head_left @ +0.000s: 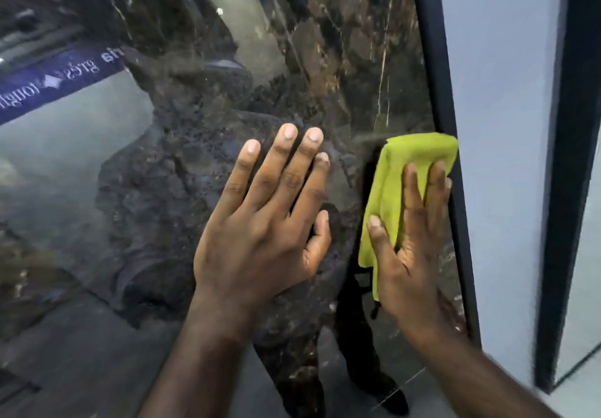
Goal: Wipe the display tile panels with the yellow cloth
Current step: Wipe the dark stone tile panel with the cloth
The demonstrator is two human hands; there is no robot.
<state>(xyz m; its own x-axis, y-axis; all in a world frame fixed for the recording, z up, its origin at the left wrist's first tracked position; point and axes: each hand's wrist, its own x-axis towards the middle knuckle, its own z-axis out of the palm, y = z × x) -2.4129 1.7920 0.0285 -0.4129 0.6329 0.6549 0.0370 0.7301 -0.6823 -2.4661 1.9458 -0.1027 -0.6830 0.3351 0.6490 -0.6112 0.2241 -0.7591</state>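
Right hand (409, 248) fingers lie straight and close together, pressing the yellow cloth (406, 157) flat on the glossy dark marble tile panel (195, 173) beside its black frame (435, 60). Left hand (260, 232) fingers are spread, bracing on bare panel. Cloth looks soft and limp (panel's probably slick), so flat-palm pressure suits it.

This looks like a tile shop. A big, shiny, dark stone-look tile panel (341, 60) stands in a thin dark frame (435, 60), with a plain pale grey panel (500, 92) beside it. A blue sign with white letters (65, 79) shines back in it.
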